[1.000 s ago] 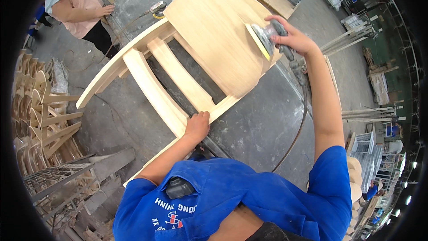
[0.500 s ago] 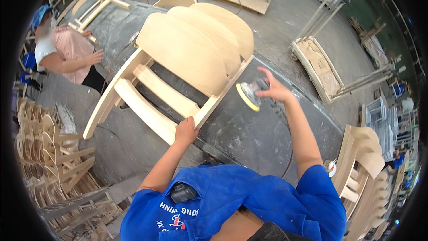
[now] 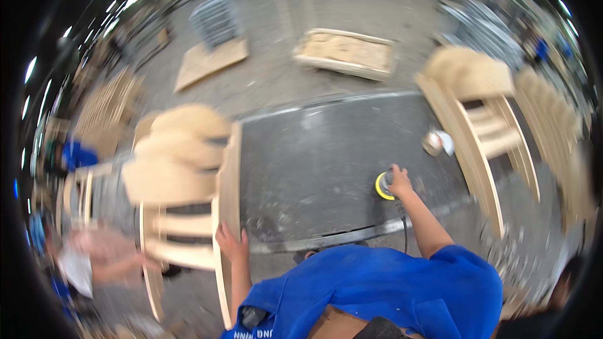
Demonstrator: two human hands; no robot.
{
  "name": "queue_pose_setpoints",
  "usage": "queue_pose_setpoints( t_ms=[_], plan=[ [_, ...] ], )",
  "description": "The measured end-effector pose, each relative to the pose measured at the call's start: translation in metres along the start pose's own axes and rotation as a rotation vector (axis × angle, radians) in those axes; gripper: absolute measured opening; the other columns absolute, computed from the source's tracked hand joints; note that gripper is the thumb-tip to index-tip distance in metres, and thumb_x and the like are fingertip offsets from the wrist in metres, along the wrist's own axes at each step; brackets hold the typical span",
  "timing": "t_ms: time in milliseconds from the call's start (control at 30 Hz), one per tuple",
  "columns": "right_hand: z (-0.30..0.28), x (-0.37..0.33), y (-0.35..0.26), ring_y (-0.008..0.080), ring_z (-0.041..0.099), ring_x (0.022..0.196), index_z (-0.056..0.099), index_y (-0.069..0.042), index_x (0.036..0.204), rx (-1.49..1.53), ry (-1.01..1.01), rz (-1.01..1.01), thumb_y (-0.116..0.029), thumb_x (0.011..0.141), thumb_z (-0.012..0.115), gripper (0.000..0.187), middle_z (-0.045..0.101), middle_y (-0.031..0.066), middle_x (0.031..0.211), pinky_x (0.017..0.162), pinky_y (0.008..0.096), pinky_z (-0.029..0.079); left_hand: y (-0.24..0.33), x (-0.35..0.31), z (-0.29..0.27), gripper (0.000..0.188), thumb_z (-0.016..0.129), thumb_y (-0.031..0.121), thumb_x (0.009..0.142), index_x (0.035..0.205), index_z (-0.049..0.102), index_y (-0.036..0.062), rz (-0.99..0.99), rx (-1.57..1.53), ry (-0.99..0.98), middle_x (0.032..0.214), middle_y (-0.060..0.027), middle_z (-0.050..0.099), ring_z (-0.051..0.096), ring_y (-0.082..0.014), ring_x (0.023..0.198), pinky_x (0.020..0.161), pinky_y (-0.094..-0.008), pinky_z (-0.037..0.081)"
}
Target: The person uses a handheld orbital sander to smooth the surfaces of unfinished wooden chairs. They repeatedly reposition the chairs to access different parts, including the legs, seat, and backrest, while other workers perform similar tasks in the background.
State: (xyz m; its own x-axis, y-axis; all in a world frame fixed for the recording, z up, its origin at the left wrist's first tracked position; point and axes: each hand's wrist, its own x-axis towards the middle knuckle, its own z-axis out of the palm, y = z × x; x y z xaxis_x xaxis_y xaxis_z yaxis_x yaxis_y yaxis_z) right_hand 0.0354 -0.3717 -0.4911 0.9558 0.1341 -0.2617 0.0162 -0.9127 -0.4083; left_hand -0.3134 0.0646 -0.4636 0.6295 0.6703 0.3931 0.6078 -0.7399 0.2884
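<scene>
My right hand point(image 3: 400, 181) is closed around an orbital sander point(image 3: 385, 186) with a yellow-rimmed pad. The sander is over the dark table point(image 3: 314, 163) near its front edge; I cannot tell if its pad touches the top. A cord trails from it toward me. My left hand point(image 3: 233, 246) rests with fingers apart against the right-hand side rail of a pale wooden chair frame point(image 3: 227, 213). This frame lies on the table's left part, its legs sticking out past the front edge. Several curved panels point(image 3: 169, 182) overlap at its far end.
Another pale wooden chair frame point(image 3: 461, 144) lies at the table's right, beside a small white-and-tan object point(image 3: 433, 143). A person in pink point(image 3: 94, 251) stands at the left. Beyond the table are a low wooden-topped cart point(image 3: 345, 53) and a board point(image 3: 210, 63) bearing grey metal racks.
My view has swung to the right. The sander has come down and nearer to me in my right hand. My left hand has loosened from its grip on the chair frame.
</scene>
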Motion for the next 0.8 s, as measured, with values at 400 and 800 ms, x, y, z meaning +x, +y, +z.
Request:
queue_pose_setpoints(
  t_ms=[400,800],
  plan=[
    [-0.018,-0.025,0.126,0.042,0.059,0.103,0.039,-0.024,0.135,0.169,0.138,0.17,-0.001,0.073,0.067,0.072,0.042,0.0218,0.122,0.087,0.0458,0.051,0.145,-0.021,0.045,0.056,0.076,0.014,0.071,0.122,0.054,0.0039,0.542,-0.291,-0.336,0.121,-0.0194,0.052,0.047,-0.0391,0.114,0.097,-0.0471,0.038],
    [-0.004,-0.043,0.131,0.0443,0.052,0.116,0.028,-0.024,0.144,0.318,0.195,0.22,-0.019,0.068,0.081,0.092,0.035,0.0226,0.137,0.097,0.0477,0.047,0.197,0.011,0.075,0.047,0.075,0.014,0.074,0.117,0.058,0.0039,0.698,-0.454,-0.584,0.115,-0.018,0.057,0.052,-0.0379,0.109,0.094,-0.0452,0.041]
  ],
)
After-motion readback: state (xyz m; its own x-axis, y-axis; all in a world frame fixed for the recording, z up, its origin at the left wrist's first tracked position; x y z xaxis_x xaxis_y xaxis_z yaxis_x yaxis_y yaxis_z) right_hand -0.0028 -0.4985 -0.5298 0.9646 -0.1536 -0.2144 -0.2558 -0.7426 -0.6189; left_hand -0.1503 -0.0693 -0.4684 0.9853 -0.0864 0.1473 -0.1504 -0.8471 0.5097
